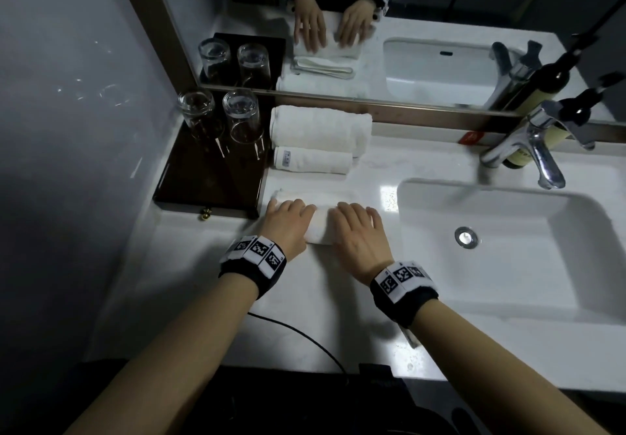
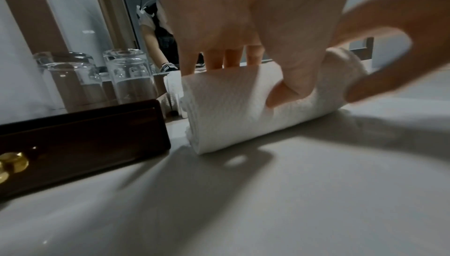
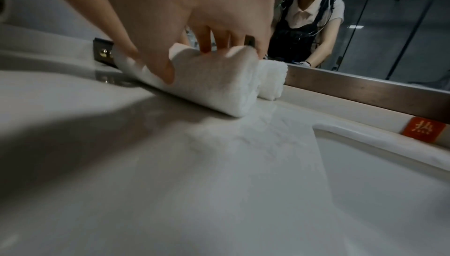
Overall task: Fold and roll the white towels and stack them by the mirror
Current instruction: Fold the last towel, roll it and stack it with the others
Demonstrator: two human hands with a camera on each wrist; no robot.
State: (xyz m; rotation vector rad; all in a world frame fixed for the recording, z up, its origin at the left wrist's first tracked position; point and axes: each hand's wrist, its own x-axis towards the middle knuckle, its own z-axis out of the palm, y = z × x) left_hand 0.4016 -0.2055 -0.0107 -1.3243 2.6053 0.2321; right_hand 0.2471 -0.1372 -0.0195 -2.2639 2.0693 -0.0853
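A white towel [image 1: 320, 229] lies on the counter near its front, rolled up at the near end, with a flat part [image 1: 315, 194] stretching toward the mirror. My left hand [image 1: 288, 221] grips the roll's left half, fingers over the top and thumb on the near side [image 2: 287, 87]. My right hand [image 1: 355, 228] grips the right half the same way [image 3: 194, 19]. The roll [image 2: 226, 117] [image 3: 214, 88] rests on the counter. Two finished rolls lie by the mirror: a large one [image 1: 320, 128] and a small one [image 1: 313, 160] in front of it.
A dark wooden tray [image 1: 210, 180] with two upturned glasses [image 1: 200, 112] [image 1: 242, 117] stands left of the towels. The sink basin [image 1: 491, 248], the faucet [image 1: 531, 146] and a dark bottle [image 1: 555, 129] are to the right. A black cable [image 1: 298, 329] crosses the counter's front edge.
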